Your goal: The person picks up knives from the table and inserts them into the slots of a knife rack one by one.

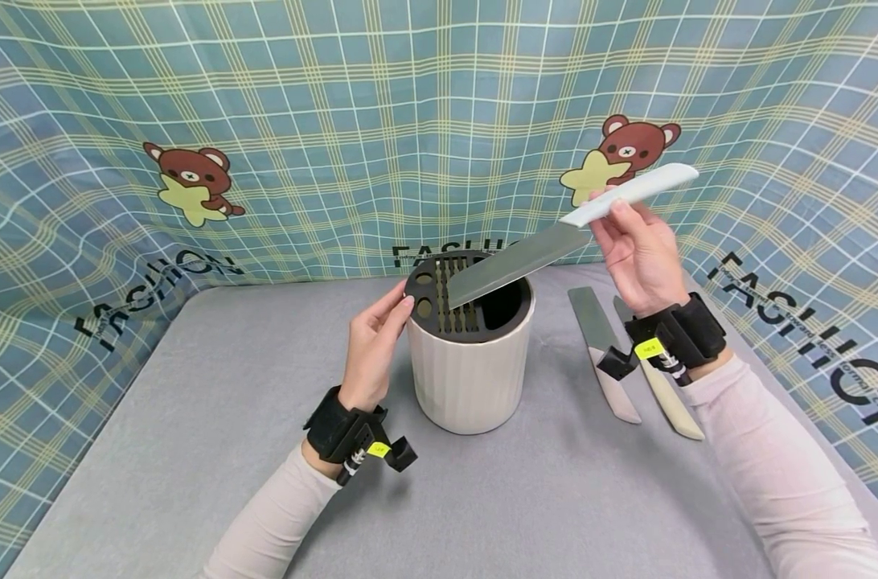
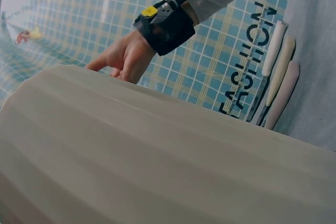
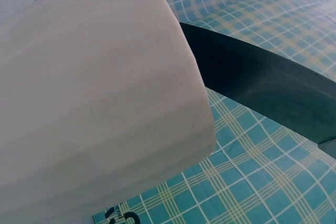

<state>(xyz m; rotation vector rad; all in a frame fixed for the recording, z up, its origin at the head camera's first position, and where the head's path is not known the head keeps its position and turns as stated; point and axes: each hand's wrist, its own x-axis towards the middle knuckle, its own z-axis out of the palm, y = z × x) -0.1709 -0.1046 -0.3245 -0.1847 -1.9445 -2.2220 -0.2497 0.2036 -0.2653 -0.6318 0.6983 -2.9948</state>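
Four kitchen knives can be made out between the views, and storing them in the holder looks to be at an early stage. One, a white-handled knife (image 1: 555, 241), is raised in the right hand (image 1: 645, 257); that grip is pinching the handle near the blade, thumb on one side and fingers on the other. Its blade slopes down to the left, the end over the slots in the black lid (image 1: 426, 293). Whether the tip has entered a slot or only hovers above, I cannot tell.

The ribbed, cream-coloured knife holder (image 1: 468, 394) stands upright on the grey worktop (image 1: 193, 418). At its left side the left hand (image 1: 370, 346) touches the rim, thumb and forefinger nearly straight and slightly apart, apparently to steady it.

No handle rises from the lid, so I judge that no knife has been stored yet. Left to do, as far as can be seen: seat the raised knife, then deal with those lying right of the holder, namely the pink-handled knife (image 1: 598, 342), the cream-handled knife (image 1: 666, 398) beside it, and another pale-handled knife (image 2: 274, 50), which shows only in the left wrist view.
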